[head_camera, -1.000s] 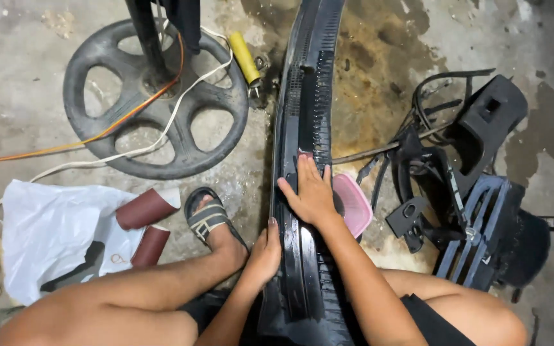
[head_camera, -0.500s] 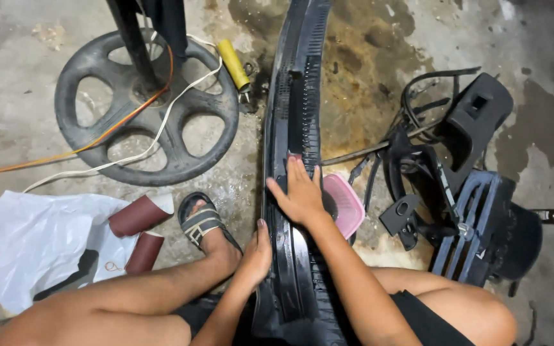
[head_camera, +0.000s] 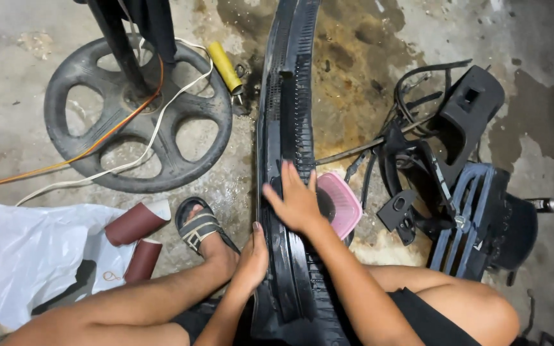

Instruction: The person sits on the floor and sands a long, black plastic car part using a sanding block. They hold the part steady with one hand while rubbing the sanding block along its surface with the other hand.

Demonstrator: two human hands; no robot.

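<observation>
Sitting on the stained concrete floor (head_camera: 27,38), you press your right hand (head_camera: 296,204), fingers spread flat, on the long black ribbed plastic trim panel (head_camera: 290,96) lying between your legs; your left hand (head_camera: 250,259) cups its near edge, fingers loosely curled, beside a pink oval pad (head_camera: 341,202).

A long black plastic trim panel (head_camera: 290,128), ribbed with a slotted grille along its length, lies lengthwise on the stained concrete floor, its near end between the person's legs.
</observation>
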